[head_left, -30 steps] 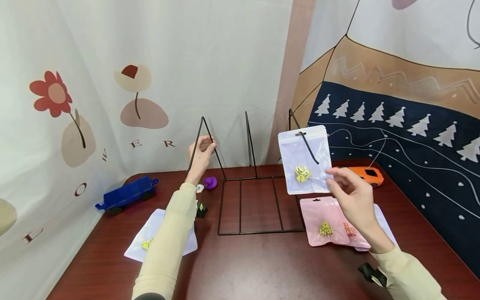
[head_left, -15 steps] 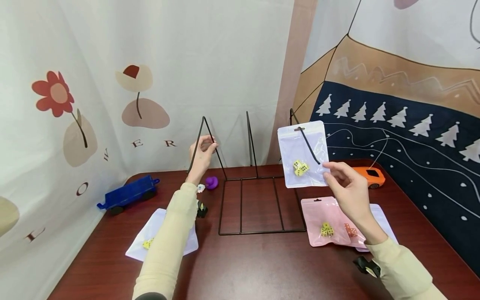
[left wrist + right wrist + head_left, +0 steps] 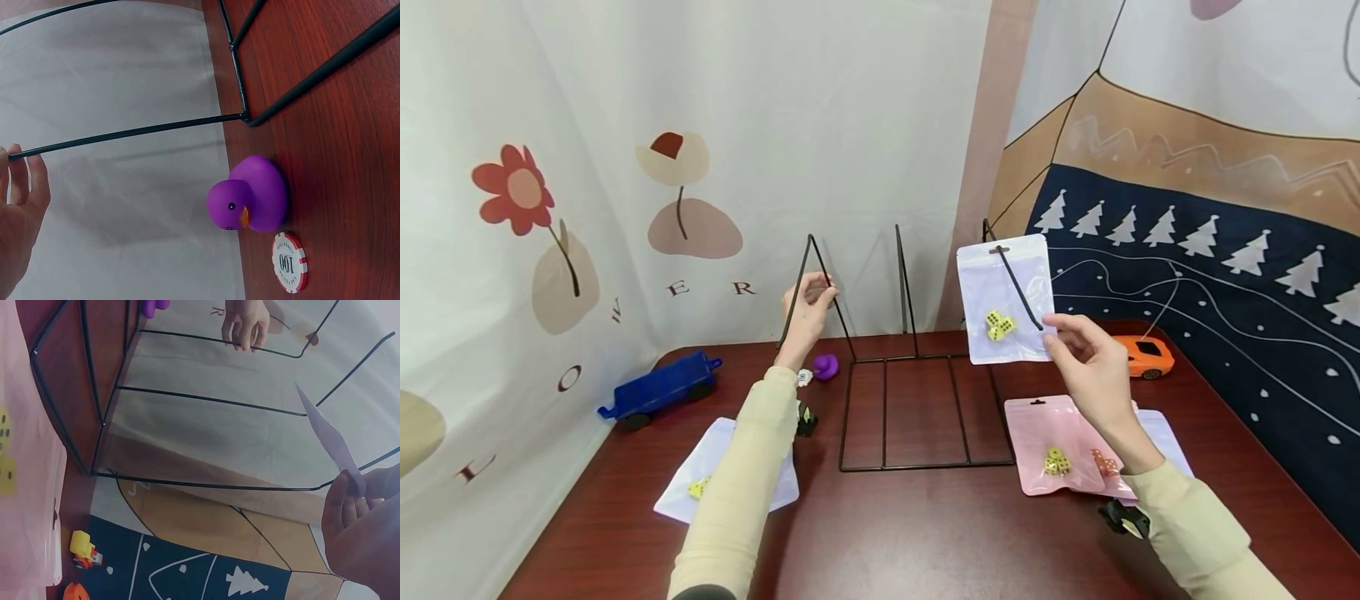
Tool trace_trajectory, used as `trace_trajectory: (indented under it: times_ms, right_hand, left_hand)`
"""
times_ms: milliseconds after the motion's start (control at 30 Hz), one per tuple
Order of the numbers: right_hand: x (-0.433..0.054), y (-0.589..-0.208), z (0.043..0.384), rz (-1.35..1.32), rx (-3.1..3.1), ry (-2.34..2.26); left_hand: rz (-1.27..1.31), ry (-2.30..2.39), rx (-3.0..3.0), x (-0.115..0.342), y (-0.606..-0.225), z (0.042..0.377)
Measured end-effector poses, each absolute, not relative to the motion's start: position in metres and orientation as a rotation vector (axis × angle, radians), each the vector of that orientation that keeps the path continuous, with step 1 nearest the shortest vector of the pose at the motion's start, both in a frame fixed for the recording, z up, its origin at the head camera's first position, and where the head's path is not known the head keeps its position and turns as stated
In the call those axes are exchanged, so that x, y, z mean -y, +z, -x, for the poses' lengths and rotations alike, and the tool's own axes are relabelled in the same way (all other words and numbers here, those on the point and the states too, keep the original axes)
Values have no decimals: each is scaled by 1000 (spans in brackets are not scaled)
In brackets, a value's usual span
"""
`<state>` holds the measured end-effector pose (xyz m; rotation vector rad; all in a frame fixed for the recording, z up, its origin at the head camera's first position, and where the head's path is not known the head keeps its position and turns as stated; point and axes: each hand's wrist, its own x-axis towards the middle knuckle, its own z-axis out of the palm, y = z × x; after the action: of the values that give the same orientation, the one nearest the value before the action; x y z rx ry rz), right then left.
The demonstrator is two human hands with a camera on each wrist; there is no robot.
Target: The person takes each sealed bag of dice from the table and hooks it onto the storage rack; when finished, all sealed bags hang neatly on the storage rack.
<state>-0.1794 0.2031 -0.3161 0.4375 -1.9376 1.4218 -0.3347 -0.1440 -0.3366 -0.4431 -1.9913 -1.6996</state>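
In the head view my right hand (image 3: 1093, 375) pinches the lower right edge of a white zip bag (image 3: 1018, 283) with yellow dice in it. The right prong of a black wire rack (image 3: 927, 467) passes through the bag's hang hole, and its tip shows in front of the bag. Seen from the right wrist, the bag (image 3: 331, 437) is nearly edge-on between thumb and fingers. My left hand (image 3: 807, 312) grips the rack's left upright; in the left wrist view its fingertips meet around the wire. The rack's other two prongs carry nothing.
Pink zip bags (image 3: 1033, 433) overlap a white one beside the rack's right corner. Another white bag (image 3: 715, 450) lies partly under my left forearm. A blue toy trailer (image 3: 658, 387), purple duck (image 3: 826, 367), poker chip (image 3: 290, 262) and orange toy car (image 3: 1150, 357) stand around.
My right hand has moved up and a little left, and the white bag has risen with it farther back along the prong. The left hand keeps its grip on the rack.
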Motion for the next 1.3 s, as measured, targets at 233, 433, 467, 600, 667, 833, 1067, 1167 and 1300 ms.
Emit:
trace_trajectory:
  times_ms: [233,433,467,600,667,833,1067,1167,1300]
  right_hand:
    - [-200,-313,188,-432,1956,1406]
    - [-200,-315,195,-434,1954,1423]
    - [-201,-315,196,-429,1957,1420]
    - [-201,-317,201,-404,1958,1418]
    - [-201,-317,204,-396,1959,1411]
    - [-200,-315,209,-381,1962,1410]
    - [-196,-313,214,-379,1990,1440]
    - [-196,-313,216,-372,1993,1440]
    - [-197,-315,217,-365,2005,1425]
  left_hand:
    - [432,-1676,2006,144,-337,336]
    - [445,-1698,1990,145,-337,335]
    - [448,-1706,1987,145,-337,335]
    - [455,-1719,1982,145,-336,335]
    - [441,-1715,1985,145,-336,335]
    - [434,-1700,1990,144,-336,334]
    - [460,-1690,1989,144,-335,331]
    - [460,-1699,1988,144,-334,331]
    - [467,-1706,1979,145,-334,332]
